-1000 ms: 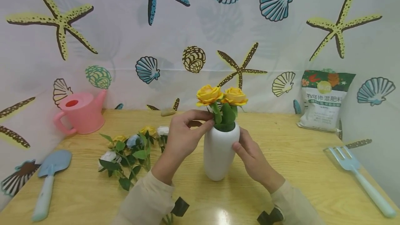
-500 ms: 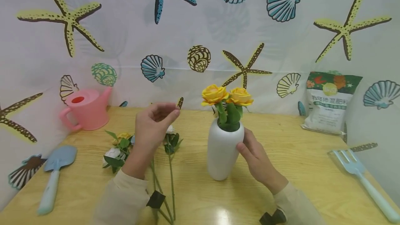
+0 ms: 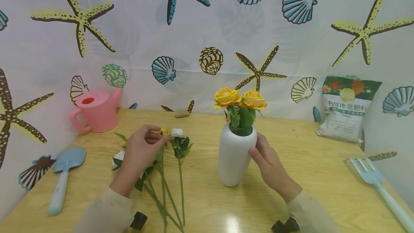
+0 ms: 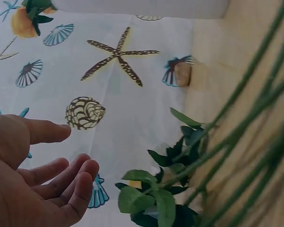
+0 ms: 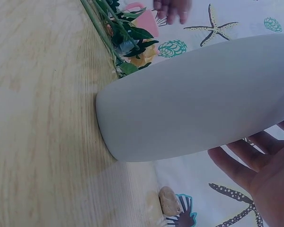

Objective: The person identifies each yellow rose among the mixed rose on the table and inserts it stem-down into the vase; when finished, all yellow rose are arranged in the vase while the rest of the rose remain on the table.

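A white vase (image 3: 235, 159) stands upright on the table with two yellow roses (image 3: 228, 98) in its mouth. My right hand (image 3: 271, 164) grips its right side, thumb in front and fingers behind; the right wrist view shows fingers along the vase wall (image 5: 194, 101). My left hand (image 3: 142, 150) hovers over the loose flowers on the left, nothing between its loosely bent fingers (image 4: 49, 130). Under and beside it lie a white rose (image 3: 177, 133), a partly hidden yellow flower and another white bloom (image 3: 118, 158). Their green stems (image 3: 182, 190) run toward the front edge.
A pink watering can (image 3: 98, 112) stands at the back left, a blue trowel (image 3: 66, 172) in front of it. On the right are a fertilizer bag (image 3: 347, 112) and a blue hand fork (image 3: 376, 182). A small stone (image 3: 182, 114) lies by the back edge.
My left hand has let go of the yellow roses at the vase mouth and moved left and down over the loose flowers. The right hand still holds the vase; the head view has shifted slightly.
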Available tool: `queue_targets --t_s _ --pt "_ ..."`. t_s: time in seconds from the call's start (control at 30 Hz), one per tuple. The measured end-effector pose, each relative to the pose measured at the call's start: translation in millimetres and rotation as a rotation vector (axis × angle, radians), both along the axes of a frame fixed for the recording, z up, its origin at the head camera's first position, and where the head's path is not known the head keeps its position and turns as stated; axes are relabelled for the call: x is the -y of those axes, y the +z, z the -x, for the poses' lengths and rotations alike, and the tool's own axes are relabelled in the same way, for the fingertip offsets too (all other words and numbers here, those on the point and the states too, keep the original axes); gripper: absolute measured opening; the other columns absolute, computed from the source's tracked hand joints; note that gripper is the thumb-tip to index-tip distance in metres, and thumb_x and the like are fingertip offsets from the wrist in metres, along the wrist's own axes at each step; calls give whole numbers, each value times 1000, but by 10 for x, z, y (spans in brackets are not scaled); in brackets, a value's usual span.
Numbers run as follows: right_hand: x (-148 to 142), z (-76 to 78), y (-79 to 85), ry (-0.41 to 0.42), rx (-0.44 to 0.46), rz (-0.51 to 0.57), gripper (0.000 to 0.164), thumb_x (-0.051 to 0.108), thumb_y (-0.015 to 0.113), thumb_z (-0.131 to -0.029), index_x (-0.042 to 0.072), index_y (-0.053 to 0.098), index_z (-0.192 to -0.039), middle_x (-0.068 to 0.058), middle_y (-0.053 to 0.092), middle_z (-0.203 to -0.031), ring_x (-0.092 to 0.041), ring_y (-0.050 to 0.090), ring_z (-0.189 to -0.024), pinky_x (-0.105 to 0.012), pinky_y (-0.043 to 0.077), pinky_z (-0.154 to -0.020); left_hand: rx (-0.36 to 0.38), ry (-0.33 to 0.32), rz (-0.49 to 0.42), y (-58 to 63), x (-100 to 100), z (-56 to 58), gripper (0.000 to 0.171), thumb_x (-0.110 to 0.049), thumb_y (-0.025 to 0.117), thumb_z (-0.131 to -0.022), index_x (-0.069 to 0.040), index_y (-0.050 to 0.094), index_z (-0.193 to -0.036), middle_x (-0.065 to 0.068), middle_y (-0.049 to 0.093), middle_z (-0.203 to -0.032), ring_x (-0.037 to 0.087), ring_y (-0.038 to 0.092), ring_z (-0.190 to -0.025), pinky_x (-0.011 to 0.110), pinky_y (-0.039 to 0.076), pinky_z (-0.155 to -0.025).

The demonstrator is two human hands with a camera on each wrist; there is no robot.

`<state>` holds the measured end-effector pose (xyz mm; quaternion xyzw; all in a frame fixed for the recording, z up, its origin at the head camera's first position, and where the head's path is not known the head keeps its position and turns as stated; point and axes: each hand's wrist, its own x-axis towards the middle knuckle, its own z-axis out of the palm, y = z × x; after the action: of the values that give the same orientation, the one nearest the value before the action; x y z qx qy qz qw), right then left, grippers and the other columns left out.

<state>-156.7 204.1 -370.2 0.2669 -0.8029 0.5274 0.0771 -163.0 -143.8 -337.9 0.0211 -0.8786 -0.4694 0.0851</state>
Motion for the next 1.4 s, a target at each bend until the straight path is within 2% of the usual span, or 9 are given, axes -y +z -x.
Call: queue_targets --t_s 0.17,0.27,0.43,0.63,0.87,1.07,1.23,1.4 --pt "1 1 2 3 4 8 48 18 38 -110 -2 29 -152 -23 42 -154 -43 41 -142 -61 38 -111 41 -5 127 -161 81 -62 47 -26 71 -95 0 57 -132 17 72 -106 31 71 -94 41 59 -73" --pt "1 0 9 -1 5 3 48 18 38 -110 -3 29 -152 -24 42 -154 -45 42 -142 -61 38 -111 106 -17 185 -213 100 -87 54 -27 73 -93 0 53 -136 15 73 -100 25 71 -78 37 57 -63" --pt "-4 -5 17 -4 6 -4 49 19 38 -110 -3 28 -153 -25 40 -155 -47 40 -142 -61 38 -111 212 -81 269 -311 50 -83 72 -24 77 -89 3 40 -144 9 74 -84 15 65 -60 34 51 -53" --pt "0 -2 21 -4 22 -7 49 19 38 -110 -2 28 -153 -24 39 -156 -47 40 -143 -62 38 -111 179 -66 350 -414 -2 -71 70 -16 82 -83 6 46 -139 4 71 -71 13 63 -58 31 49 -52" --pt "-10 -7 22 -10 11 -15 49 18 38 -110 -3 29 -152 -25 40 -155 -48 40 -143 -62 38 -111 155 -71 326 -468 -2 -60 71 -11 82 -81 6 45 -140 3 72 -72 13 65 -60 32 51 -54" --pt "-5 -8 14 -8 13 -15 49 18 39 -109 -3 29 -152 -25 40 -155 -48 41 -142 -62 38 -110 137 -63 284 -461 19 -71 72 -8 82 -81 6 45 -142 5 73 -76 14 66 -63 33 53 -56" --pt "-1 -10 8 -5 5 -14 48 17 39 -109 -3 29 -152 -25 41 -155 -48 41 -142 -62 39 -110 79 -46 227 -399 30 -85 66 -4 78 -85 5 47 -142 9 73 -81 15 66 -62 31 52 -54" --pt "0 -12 14 -9 4 -16 49 18 39 -110 -4 28 -152 -26 41 -154 -48 41 -142 -63 39 -110 33 -29 147 -273 1 -55 61 -6 73 -89 3 46 -143 11 74 -86 17 69 -62 30 51 -52"
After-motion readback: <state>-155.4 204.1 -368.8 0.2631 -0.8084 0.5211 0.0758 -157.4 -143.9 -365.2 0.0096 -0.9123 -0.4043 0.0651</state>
